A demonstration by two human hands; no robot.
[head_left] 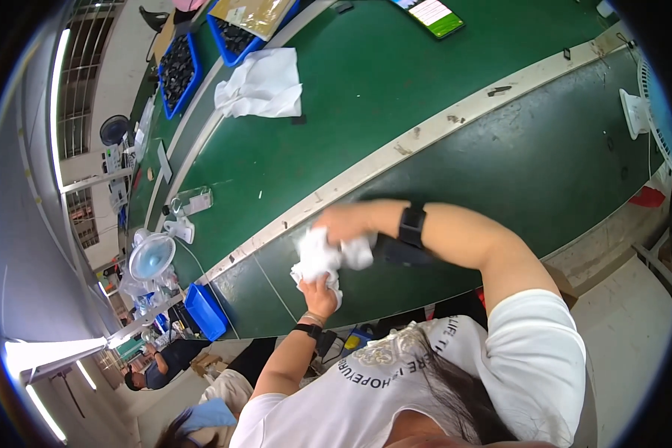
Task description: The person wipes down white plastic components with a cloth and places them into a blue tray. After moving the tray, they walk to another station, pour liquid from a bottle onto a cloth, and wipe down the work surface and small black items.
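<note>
A crumpled white cloth [317, 257] is bunched up over the green worktop, between my two hands. My left hand [321, 296] is closed around its near end. From above, my right hand [343, 223] reaches over the cloth; it is blurred by motion and its fingers are hard to make out. A smaller white fold [358, 252] shows just right of the bundle, and I cannot tell whether it belongs to the same cloth. Beneath my right wrist is a dark shape [407, 252], partly covered by the arm.
A pale rail [366, 169] crosses the green bench. Past it lie a white cloth [265, 84], a phone [433, 19], a clear bottle [193, 200] and blue trays [194, 78] of small black parts. A fan [153, 256] and an empty-looking blue bin [205, 311] stand left; another person [160, 366] sits beyond.
</note>
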